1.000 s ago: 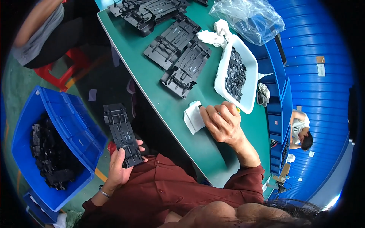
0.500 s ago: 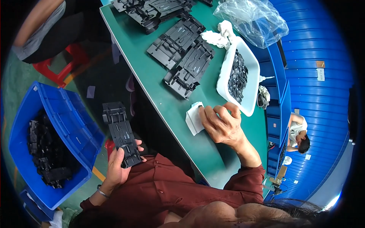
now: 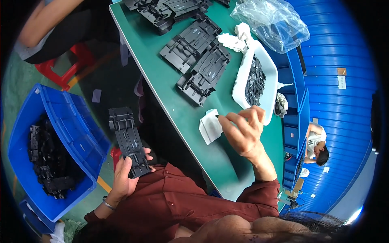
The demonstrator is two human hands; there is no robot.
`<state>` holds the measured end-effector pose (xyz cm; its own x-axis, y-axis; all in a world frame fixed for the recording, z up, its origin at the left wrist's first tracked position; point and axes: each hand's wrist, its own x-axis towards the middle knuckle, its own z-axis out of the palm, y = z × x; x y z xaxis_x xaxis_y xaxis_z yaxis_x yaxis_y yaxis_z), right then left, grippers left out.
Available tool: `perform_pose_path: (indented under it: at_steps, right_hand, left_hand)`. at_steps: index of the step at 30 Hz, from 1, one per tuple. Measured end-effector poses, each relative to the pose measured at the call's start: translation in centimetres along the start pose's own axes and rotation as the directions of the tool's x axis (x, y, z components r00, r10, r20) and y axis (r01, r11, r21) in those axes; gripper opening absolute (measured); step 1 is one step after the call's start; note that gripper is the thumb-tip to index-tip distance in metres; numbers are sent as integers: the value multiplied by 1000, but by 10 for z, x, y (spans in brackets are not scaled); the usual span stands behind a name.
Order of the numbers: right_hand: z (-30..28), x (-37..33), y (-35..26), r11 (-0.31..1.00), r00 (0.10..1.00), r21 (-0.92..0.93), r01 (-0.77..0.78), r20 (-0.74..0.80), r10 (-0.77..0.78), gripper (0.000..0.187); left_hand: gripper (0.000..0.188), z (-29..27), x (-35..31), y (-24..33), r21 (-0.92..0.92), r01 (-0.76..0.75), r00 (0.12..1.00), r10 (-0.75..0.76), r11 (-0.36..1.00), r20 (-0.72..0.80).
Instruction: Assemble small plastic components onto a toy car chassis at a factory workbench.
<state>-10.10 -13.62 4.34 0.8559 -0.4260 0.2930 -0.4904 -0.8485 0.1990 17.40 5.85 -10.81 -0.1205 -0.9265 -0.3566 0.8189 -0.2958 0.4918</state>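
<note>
My left hand (image 3: 125,179) grips one end of a black plastic toy-car chassis (image 3: 130,139), held off the table's near edge with its long face turned up. Over the green table, my right hand (image 3: 244,131) is closed in a pinch. A small black piece (image 3: 218,116) shows at its fingertips, beside a folded white cloth or paper (image 3: 210,126). Just beyond that hand stands a white tub (image 3: 269,91) holding many small black pieces (image 3: 255,81). Farther up the table lie more black chassis (image 3: 204,75), side by side and partly overlapping.
A blue crate (image 3: 87,139) with black parts stands on the floor at left, near a red stool (image 3: 67,67) and a seated person. A crumpled white rag (image 3: 235,40) and clear plastic bag (image 3: 275,24) lie by the tub. Blue bins (image 3: 293,105) line the table's right side.
My right hand has drawn slightly right, away from the white cloth or paper, uncovering more of it. My left hand keeps the chassis in nearly the same place. The view has shifted slightly.
</note>
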Motion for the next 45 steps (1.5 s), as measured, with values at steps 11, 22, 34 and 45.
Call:
perform_pose_path:
  at_steps: [11,22,34,45]
  right_hand:
    - [15,-11,-16,733,856,471,-490,102,507,24]
    - [23,-11,-17,586,753,507,-632,224,618,17]
    - [23,-15,-16,592,751,498,-633,210,626,15]
    - [14,-3,-9,994,997,-85,70,40,-67,33]
  left_hand:
    - [50,0,0,-1,61,-6,999,8,998,-36]
    - [48,1,-1,-1,56,-6,999,9,998,-53]
    - [48,2,-1,0,54,5,997,-1,999,-74]
    - [48,0,-1,0,39,-16,997,18,999,-70]
